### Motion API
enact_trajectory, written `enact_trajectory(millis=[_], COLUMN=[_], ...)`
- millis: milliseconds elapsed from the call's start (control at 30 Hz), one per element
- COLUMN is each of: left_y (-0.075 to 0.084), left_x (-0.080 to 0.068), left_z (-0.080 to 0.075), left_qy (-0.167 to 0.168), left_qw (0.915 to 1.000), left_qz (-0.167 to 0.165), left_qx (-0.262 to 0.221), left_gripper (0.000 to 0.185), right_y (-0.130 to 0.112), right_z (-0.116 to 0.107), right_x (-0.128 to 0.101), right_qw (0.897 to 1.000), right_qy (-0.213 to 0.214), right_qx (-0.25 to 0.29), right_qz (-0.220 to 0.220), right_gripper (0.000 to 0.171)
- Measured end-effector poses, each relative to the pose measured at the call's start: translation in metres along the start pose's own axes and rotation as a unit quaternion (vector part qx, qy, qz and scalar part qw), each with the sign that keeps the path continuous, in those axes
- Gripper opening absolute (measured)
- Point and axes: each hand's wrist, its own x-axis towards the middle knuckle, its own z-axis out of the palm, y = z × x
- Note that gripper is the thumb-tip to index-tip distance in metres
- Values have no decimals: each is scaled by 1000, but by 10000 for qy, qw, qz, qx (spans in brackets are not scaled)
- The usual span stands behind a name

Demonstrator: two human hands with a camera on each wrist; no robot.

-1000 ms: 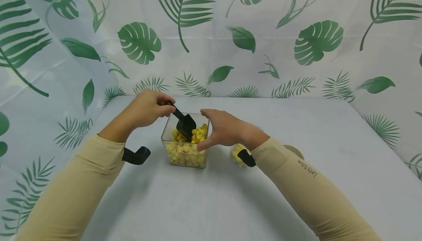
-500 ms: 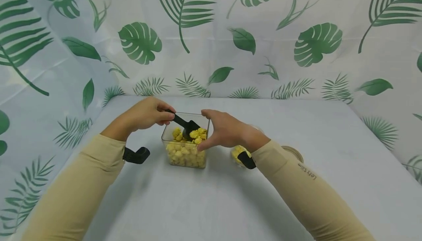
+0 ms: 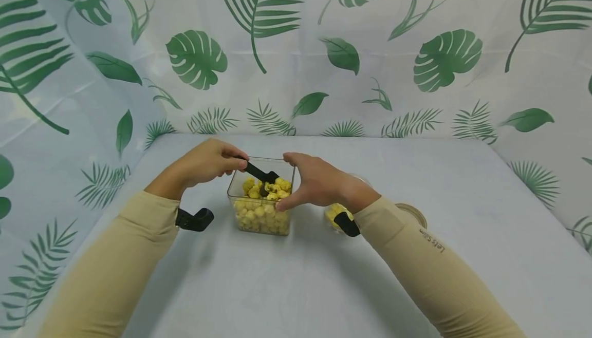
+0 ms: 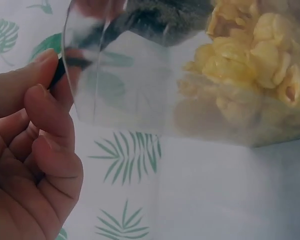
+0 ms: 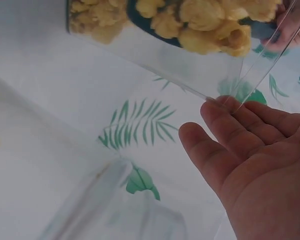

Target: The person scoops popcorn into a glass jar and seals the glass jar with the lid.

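Here, the left hand (image 3: 208, 162) pinches the handle of a small black plastic scoop (image 3: 260, 175), whose bowl lies buried among the pale yellow puffed pieces (image 3: 259, 213) in a clear square plastic container (image 3: 240, 220). The container stands on the light table covering (image 3: 296, 286), near the middle and just in front of both hands. The right hand (image 3: 316, 181) braces the container's right wall, thumb over the far rim and fingers against the near corner; the right wrist view shows those fingers nearly straight, touching the transparent edge (image 5: 210, 92) rather than curling round it. The container looks more than half full. A second, lower clear vessel (image 3: 334, 213) with a few yellow pieces sits just right of it, largely hidden behind the right wrist. By appearance a scoopful is being gathered, not yet lifted, and most of the pieces remain in the square container. Both forearms, in beige sleeves (image 3: 430, 256), converge from the near corners, wrists level.
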Motion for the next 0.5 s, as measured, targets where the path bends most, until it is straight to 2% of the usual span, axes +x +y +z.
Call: enact_trajectory(millis=[133, 333, 500], left_y=[-5, -9, -15], left_x=[-3, -1, -5], left_z=[0, 7, 6], left_qy=[47, 138, 187], left_qw=[9990, 9974, 9953], left_qz=[-73, -170, -161], left_qx=[-429, -681, -938], left_gripper=[36, 37, 35], right_y=[1, -1, -1], right_z=[1, 0, 0], right_x=[0, -1, -2], right_qw=[10000, 10000, 10000], right_qy=[-1, 30, 32], right_qx=[47, 64, 78], right_qz=[6, 36, 40], right_gripper=[114, 114, 113])
